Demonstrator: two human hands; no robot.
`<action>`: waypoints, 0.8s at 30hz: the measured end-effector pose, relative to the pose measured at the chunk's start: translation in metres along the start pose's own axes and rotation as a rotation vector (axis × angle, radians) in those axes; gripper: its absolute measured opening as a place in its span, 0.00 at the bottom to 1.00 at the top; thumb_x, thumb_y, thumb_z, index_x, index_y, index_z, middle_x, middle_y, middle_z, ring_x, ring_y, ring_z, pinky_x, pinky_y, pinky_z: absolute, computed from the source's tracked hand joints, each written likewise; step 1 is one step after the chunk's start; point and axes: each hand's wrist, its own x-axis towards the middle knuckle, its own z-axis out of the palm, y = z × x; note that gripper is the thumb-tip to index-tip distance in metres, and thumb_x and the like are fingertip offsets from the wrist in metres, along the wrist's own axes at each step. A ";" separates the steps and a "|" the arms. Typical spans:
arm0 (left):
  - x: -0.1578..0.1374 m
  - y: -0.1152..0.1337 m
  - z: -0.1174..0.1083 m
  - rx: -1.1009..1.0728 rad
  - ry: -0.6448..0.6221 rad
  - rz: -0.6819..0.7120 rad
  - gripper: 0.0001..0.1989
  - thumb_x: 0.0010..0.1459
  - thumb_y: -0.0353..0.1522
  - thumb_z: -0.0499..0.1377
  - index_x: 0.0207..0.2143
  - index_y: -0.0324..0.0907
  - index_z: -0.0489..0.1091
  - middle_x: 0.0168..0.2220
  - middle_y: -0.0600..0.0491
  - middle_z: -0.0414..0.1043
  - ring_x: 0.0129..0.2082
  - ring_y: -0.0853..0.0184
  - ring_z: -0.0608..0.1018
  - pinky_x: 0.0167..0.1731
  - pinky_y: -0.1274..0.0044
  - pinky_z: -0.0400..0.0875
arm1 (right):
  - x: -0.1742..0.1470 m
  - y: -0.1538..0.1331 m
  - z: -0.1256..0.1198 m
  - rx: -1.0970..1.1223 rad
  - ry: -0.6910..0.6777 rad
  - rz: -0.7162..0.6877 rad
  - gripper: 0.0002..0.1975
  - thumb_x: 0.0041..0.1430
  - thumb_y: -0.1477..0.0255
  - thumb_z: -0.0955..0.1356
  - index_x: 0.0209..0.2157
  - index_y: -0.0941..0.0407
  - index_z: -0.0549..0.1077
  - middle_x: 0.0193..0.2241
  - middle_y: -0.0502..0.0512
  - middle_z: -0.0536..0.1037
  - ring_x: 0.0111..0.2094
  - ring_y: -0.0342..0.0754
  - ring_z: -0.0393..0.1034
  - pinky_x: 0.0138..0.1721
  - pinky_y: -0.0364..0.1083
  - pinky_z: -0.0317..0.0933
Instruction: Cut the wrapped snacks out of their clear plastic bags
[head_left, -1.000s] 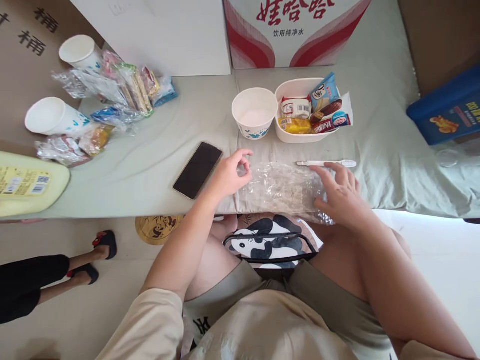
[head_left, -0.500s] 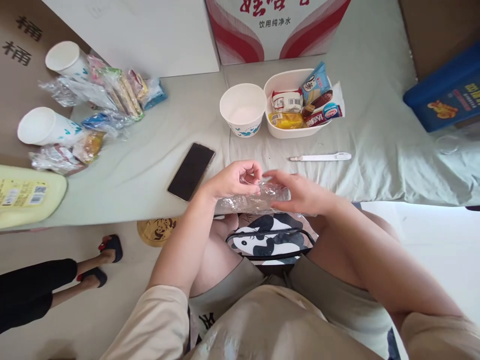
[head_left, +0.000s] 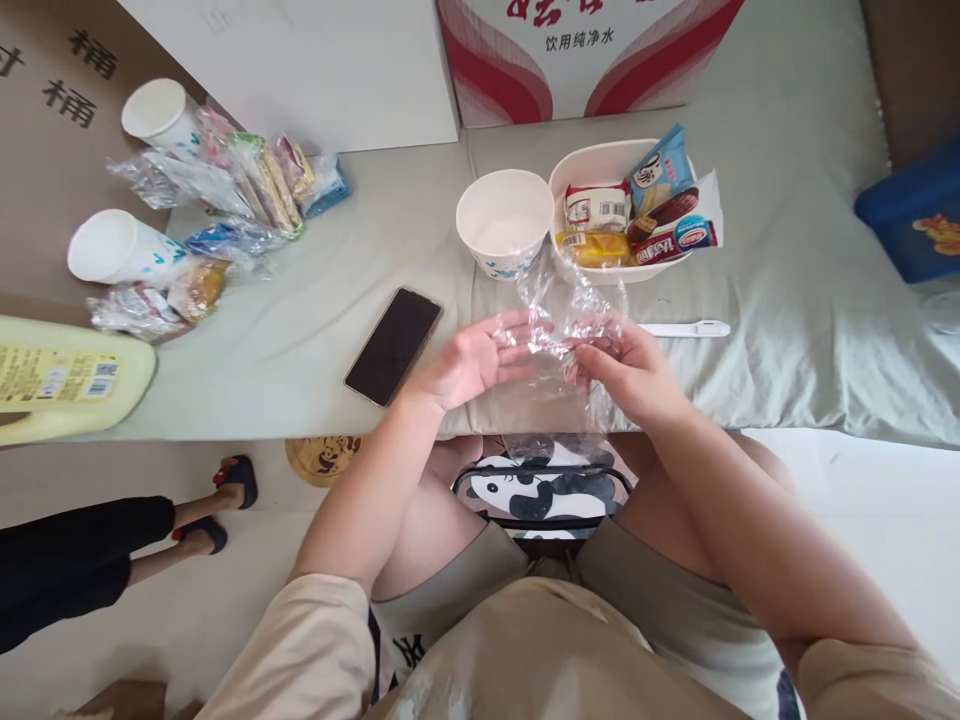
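Observation:
A crinkled sheet of clear plastic film or bag (head_left: 574, 290) is spread between my hands over the front of the table. With thumb and fingers, my right hand (head_left: 634, 375) pinches the plastic. My left hand (head_left: 480, 358) is open, its fingers stretched out against or behind the plastic, fingertips partly covered by it. Just beyond stands an empty white paper bowl (head_left: 504, 215). It touches or nearly touches a white oval tub (head_left: 592, 160) of wrapped snacks. A white pen-like cutter (head_left: 694, 329) lies right of my right hand, its tip hidden.
A black phone (head_left: 394, 345) lies left of my hands. Farther left are paper cups (head_left: 112, 247), several wrapped snacks (head_left: 259, 180) and a yellow jug (head_left: 75, 380). Boxes (head_left: 577, 80) line the back. A blue container (head_left: 915, 215) is at right. Another person's legs (head_left: 157, 550) show at left.
The crumpled plastic has been lifted and spread open toward the bowl. My left hand has gone from curled fingers to outstretched ones; my right hand has closed on the plastic. The view has shifted slightly.

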 end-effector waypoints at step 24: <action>0.008 -0.015 0.005 0.288 0.259 -0.031 0.19 0.65 0.39 0.59 0.55 0.41 0.72 0.27 0.54 0.80 0.18 0.73 0.78 0.16 0.84 0.66 | 0.001 0.005 -0.004 -0.114 -0.022 0.143 0.17 0.55 0.55 0.71 0.38 0.54 0.72 0.20 0.48 0.77 0.20 0.45 0.71 0.23 0.44 0.64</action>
